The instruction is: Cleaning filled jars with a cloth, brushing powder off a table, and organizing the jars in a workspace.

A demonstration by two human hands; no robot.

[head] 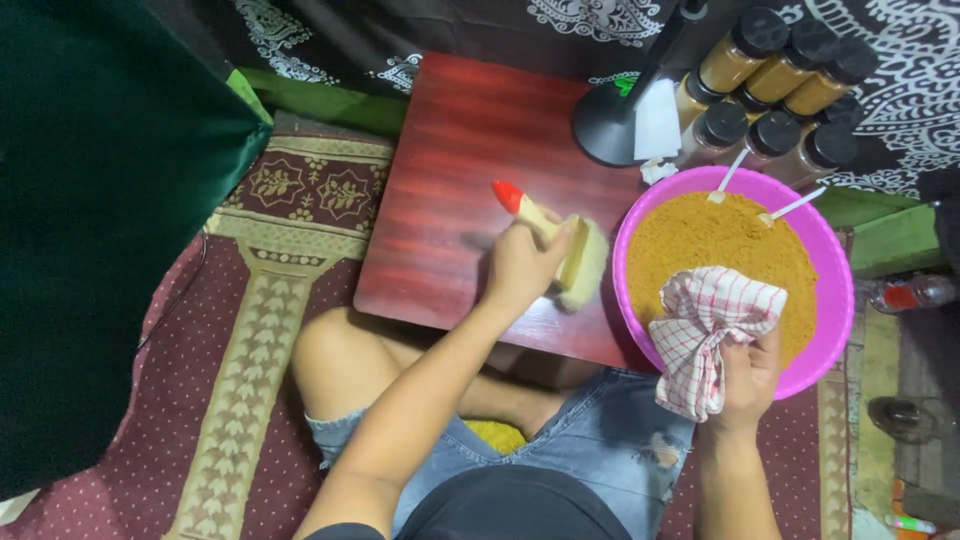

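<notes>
The left hand (520, 265) has its fingers wrapped around the wooden handle of a wide paintbrush (560, 245) with a red tip, whose pale bristles rest on the near right part of the dark red bench (450, 170), just beside the pink basin (835, 270). The step in hand looks like sweeping stray powder off the bench top. The right hand (745, 375) has its fingers pinched shut on a red-and-white checked cloth (705, 335), held over the basin's near rim, above the orange-brown powder (715, 245) that fills it. Two white spoons (790, 207) stick out of the powder at the far side. Black-capped jars (770, 90) of the same powder stand behind the basin, beside a black lamp base (605, 125). A further stroke would call for keeping the bristles flat and drawing them toward the bench edge, with the cloth kept out of the powder.
</notes>
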